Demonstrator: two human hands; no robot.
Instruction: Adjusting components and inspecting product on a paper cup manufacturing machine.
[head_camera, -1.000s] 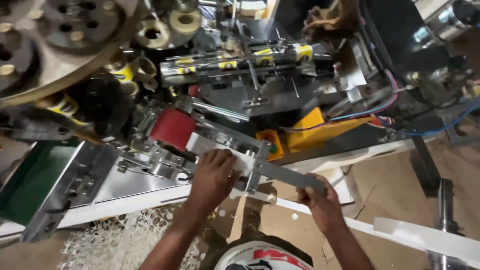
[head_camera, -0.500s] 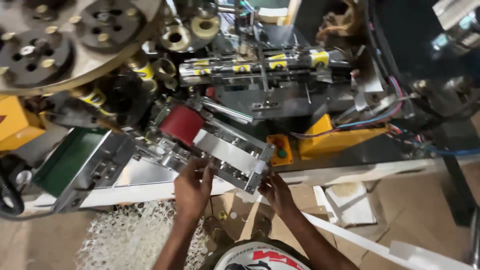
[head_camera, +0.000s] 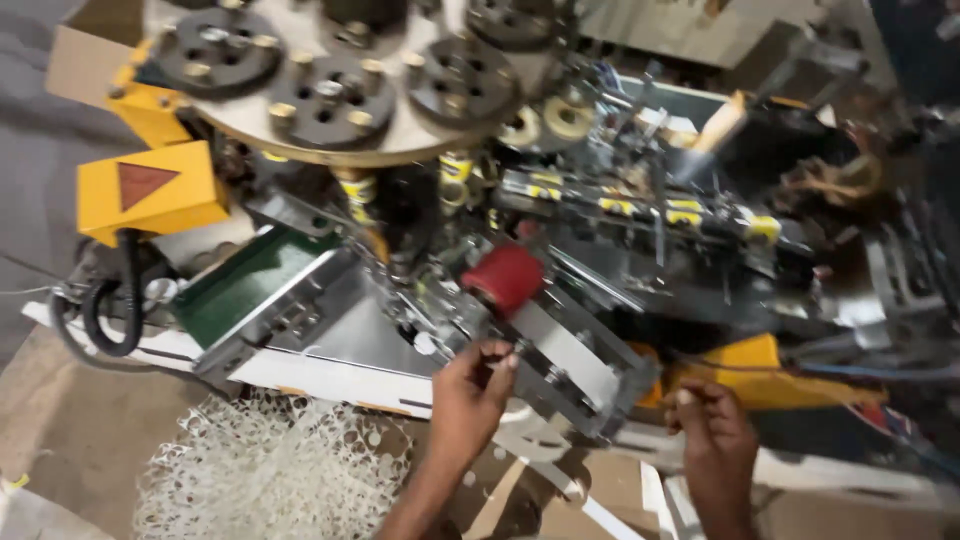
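Floor (head_camera: 70, 420), flattened cardboard (head_camera: 600, 490), heap of white punched paper netting (head_camera: 270, 465), machine base (head_camera: 330, 375)

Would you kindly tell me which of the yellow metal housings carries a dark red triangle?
The yellow box-shaped housing at far left, above the looped black hose; the other yellow parts are plain.

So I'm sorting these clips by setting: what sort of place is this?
Probably a small factory floor. A machine with a round turntable and red roller fills the view, punched paper scrap lies below, and both hands work at its feed tray.
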